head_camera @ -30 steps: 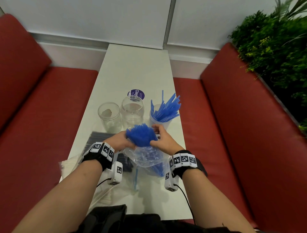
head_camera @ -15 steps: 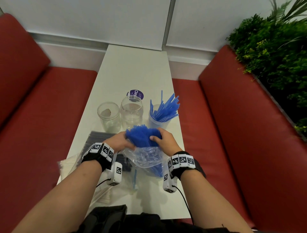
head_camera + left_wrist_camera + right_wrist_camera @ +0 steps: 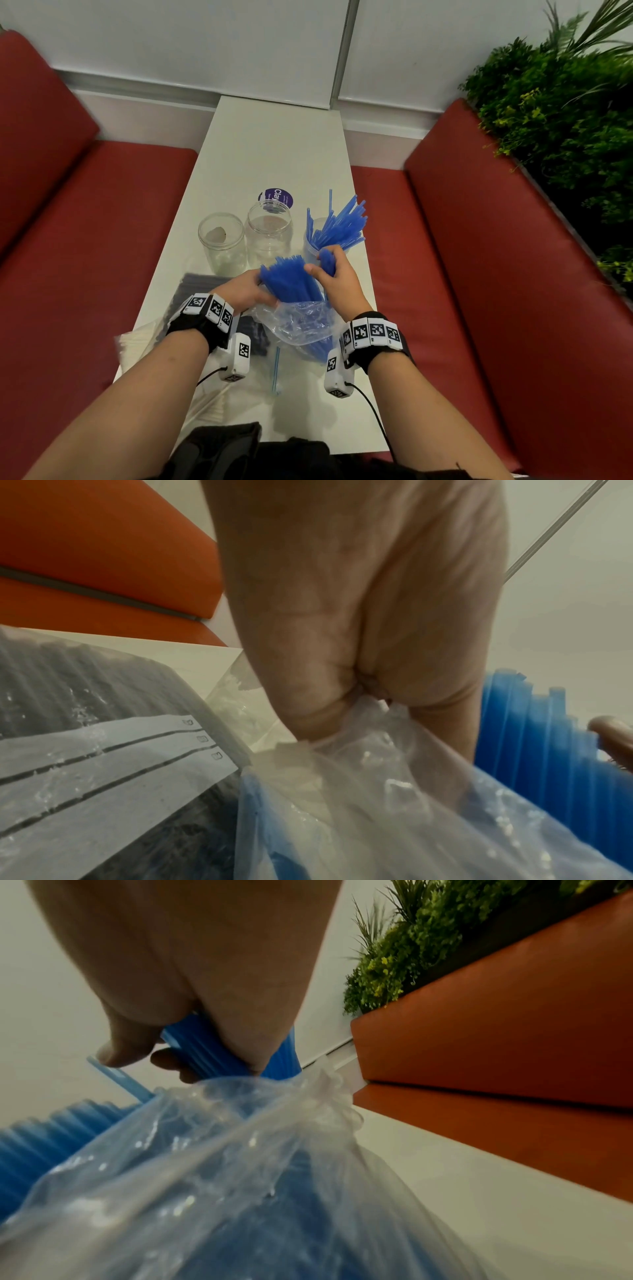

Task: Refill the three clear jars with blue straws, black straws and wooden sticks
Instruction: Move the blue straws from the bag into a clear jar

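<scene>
Red padded seats flank a narrow white bench (image 3: pixel 270 150) that runs up to a pale wall, with green foliage (image 3: pixel 561 113) behind the seat on the right. Near the bench's front edge, the left hand (image 3: pixel 245 291) has its fingers curled tight on the gathered mouth of a crumpled clear plastic bag (image 3: pixel 301 323), and its thumb side lies against the loose bundle of blue plastic straws (image 3: pixel 291 281) standing up out of that bag. The right hand (image 3: pixel 337 279) is closed around a smaller bunch of blue straws (image 3: pixel 205 1045) pulled apart from the bundle, thumb and fingers wrapped about them just above the bag's rim. Both forearms reach forward from the bottom of the head view, wrists banded with black-and-white marker blocks. Just beyond the right hand stands a clear jar (image 3: pixel 313 245) already holding blue straws that fan out to the right. Left of it stand two more clear jars: a middle clear jar (image 3: pixel 269 233) and a left clear jar (image 3: pixel 222 241). Under the left wrist lies a flat clear bag of black straws (image 3: pixel 85 685). A single blue straw (image 3: pixel 275 371) lies loose on the bench between the wrists.
</scene>
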A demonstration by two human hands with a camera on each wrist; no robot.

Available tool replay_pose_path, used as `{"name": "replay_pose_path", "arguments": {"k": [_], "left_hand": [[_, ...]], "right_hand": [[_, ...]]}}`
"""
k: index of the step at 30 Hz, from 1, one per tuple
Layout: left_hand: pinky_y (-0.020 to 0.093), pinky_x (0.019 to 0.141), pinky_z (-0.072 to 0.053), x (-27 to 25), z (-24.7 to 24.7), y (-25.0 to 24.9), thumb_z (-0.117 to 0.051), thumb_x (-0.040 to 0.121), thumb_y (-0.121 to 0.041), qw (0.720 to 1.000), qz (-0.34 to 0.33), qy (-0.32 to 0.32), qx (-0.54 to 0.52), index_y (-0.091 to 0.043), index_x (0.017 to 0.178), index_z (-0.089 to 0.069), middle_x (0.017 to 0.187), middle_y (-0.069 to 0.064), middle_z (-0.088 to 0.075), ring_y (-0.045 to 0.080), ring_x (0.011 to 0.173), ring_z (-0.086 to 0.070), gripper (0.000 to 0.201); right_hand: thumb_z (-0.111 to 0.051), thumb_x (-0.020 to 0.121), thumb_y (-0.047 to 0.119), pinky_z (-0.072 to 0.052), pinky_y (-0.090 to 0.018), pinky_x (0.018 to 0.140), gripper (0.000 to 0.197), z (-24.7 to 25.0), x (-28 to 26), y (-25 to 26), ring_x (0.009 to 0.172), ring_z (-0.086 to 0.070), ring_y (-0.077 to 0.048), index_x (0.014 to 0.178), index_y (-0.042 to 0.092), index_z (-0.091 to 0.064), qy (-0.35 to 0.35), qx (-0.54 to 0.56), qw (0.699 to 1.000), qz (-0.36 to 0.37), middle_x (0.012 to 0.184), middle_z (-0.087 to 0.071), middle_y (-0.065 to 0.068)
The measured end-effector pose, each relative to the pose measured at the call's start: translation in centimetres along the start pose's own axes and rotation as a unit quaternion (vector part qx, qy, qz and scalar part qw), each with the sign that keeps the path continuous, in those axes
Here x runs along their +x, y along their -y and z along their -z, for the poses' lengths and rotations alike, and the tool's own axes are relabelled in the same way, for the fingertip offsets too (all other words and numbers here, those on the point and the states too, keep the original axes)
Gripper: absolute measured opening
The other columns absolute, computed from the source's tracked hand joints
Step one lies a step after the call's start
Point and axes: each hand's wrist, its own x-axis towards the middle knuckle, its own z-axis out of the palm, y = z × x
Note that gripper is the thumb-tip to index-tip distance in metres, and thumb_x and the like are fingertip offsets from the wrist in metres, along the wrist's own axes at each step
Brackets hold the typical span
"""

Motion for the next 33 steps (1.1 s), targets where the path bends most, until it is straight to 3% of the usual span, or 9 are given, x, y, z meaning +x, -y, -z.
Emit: {"name": "replay_pose_path", "arguments": {"k": [5,9,12,15,18,21,27,29,33], "left_hand": [[0.039,0.1,-0.05,-0.2,-0.1,-0.5,-0.077,0.062,-0.004,1.0,-0.014,-0.003,-0.001,-0.022,0.118,-0.069,0.115,-0.002,-0.074,0.017,0.11,-0.068,0.059],[0.042,0.102,-0.049,-0.1,0.0,-0.4,-0.077,0.063,-0.006,1.0,-0.01,-0.002,0.005,-0.027,0.117,-0.069,0.114,-0.006,-0.073,0.013,0.109,-0.068,0.058],[0.046,0.104,-0.048,-0.1,0.1,-0.4,-0.08,0.063,-0.011,1.0,-0.002,0.005,0.02,-0.027,0.12,-0.068,0.116,-0.004,-0.073,0.018,0.112,-0.067,0.06],[0.051,0.107,-0.047,-0.1,0.0,-0.2,-0.082,0.056,-0.016,1.0,0.003,-0.002,0.02,-0.025,0.119,-0.068,0.116,-0.003,-0.073,0.022,0.113,-0.066,0.064],[0.053,0.107,-0.046,-0.1,0.0,0.0,-0.082,0.053,-0.015,1.0,0.0,-0.009,0.013,-0.022,0.116,-0.07,0.114,-0.001,-0.074,0.023,0.112,-0.067,0.064],[0.052,0.106,-0.048,-0.3,0.2,0.0,-0.083,0.054,-0.013,1.0,0.005,-0.011,0.01,-0.023,0.112,-0.072,0.112,-0.002,-0.075,0.02,0.109,-0.069,0.06],[0.053,0.108,-0.046,0.0,0.4,0.2,-0.08,0.061,-0.007,0.999,0.023,-0.017,0.033,-0.021,0.115,-0.07,0.114,0.001,-0.074,0.024,0.113,-0.066,0.057],[0.054,0.108,-0.045,0.0,0.6,0.3,-0.08,0.063,-0.006,0.999,0.027,-0.014,0.038,-0.021,0.114,-0.071,0.114,0.002,-0.074,0.025,0.113,-0.067,0.054],[0.054,0.109,-0.044,0.1,0.7,0.0,-0.079,0.063,-0.005,0.999,0.028,-0.013,0.035,-0.019,0.116,-0.07,0.116,0.004,-0.073,0.026,0.115,-0.066,0.056]], "right_hand": [[-0.074,0.092,0.033,-0.046,-0.035,0.077,0.029,-0.7,-0.8,-1.2,0.077,-0.048,-0.014,0.086,0.013,-0.055,-0.008,0.02,0.998,-0.058,0.079,-0.052,-0.001],[-0.071,0.092,0.043,-0.047,-0.022,0.064,0.034,-0.3,-0.2,1.5,0.065,-0.049,-0.01,0.081,0.018,-0.052,-0.018,0.025,0.999,-0.023,0.069,-0.051,0.006],[-0.073,0.086,0.054,-0.045,-0.019,0.057,0.048,0.2,1.0,4.8,0.059,-0.045,-0.011,0.085,0.01,-0.053,-0.052,0.057,0.997,0.028,0.066,-0.049,-0.002],[-0.076,0.086,0.049,-0.044,-0.022,0.054,0.041,0.5,1.6,6.0,0.057,-0.044,-0.014,0.081,0.015,-0.053,-0.062,0.079,0.994,0.038,0.063,-0.048,-0.004],[-0.076,0.091,0.036,-0.043,-0.022,0.052,0.028,1.2,1.7,6.8,0.053,-0.044,-0.012,0.083,0.019,-0.055,-0.062,0.091,0.993,0.035,0.058,-0.05,0.003],[-0.074,0.092,0.029,-0.041,-0.023,0.049,0.029,2.7,2.6,11.0,0.049,-0.044,-0.012,0.079,0.016,-0.052,-0.088,0.122,0.984,0.093,0.058,-0.051,0.001],[-0.076,0.089,0.024,-0.039,-0.032,0.054,0.03,6.8,5.6,21.1,0.051,-0.043,-0.019,0.073,0.021,-0.05,-0.215,0.224,0.911,0.273,0.057,-0.05,-0.004],[-0.076,0.09,0.019,-0.038,-0.033,0.056,0.031,6.9,6.7,21.4,0.052,-0.041,-0.019,0.075,0.018,-0.048,-0.243,0.238,0.899,0.278,0.059,-0.047,-0.005],[-0.075,0.092,0.017,-0.038,-0.038,0.062,0.033,5.1,8.7,19.3,0.059,-0.039,-0.023,0.075,0.017,-0.047,-0.28,0.229,0.907,0.217,0.061,-0.044,-0.01]]}}
